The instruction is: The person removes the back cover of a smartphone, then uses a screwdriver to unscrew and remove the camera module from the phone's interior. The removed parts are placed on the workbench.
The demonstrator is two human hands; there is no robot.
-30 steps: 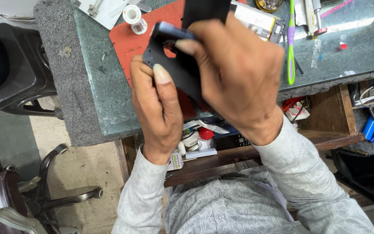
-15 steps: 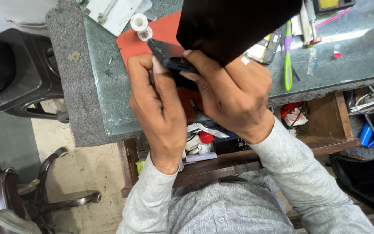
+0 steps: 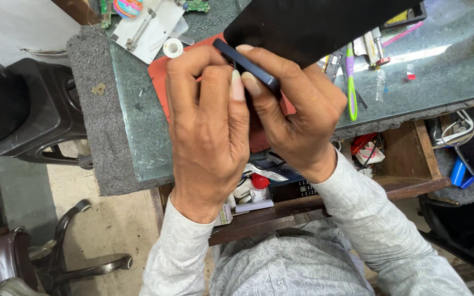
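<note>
We hold a thin dark phone (image 3: 246,67) edge-on above the bench (image 3: 138,137), over a red mat (image 3: 160,82). Our left hand (image 3: 207,137) curls its grip around the phone's lower end, thumb pressed to its edge, and our right hand (image 3: 297,118) pinches the upper side. A large black panel (image 3: 314,24) rises behind. A green toothbrush (image 3: 350,82) lies to the right, and an open drawer (image 3: 303,197) sits beneath.

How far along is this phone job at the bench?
Done: tools already lie out on the green benchtop, with a red mat. In hand: both the left hand and right hand grip a dark blue phone edge-on, thumbs at its rim. Left: the phone looks unopened; I see no parts removed.
</note>
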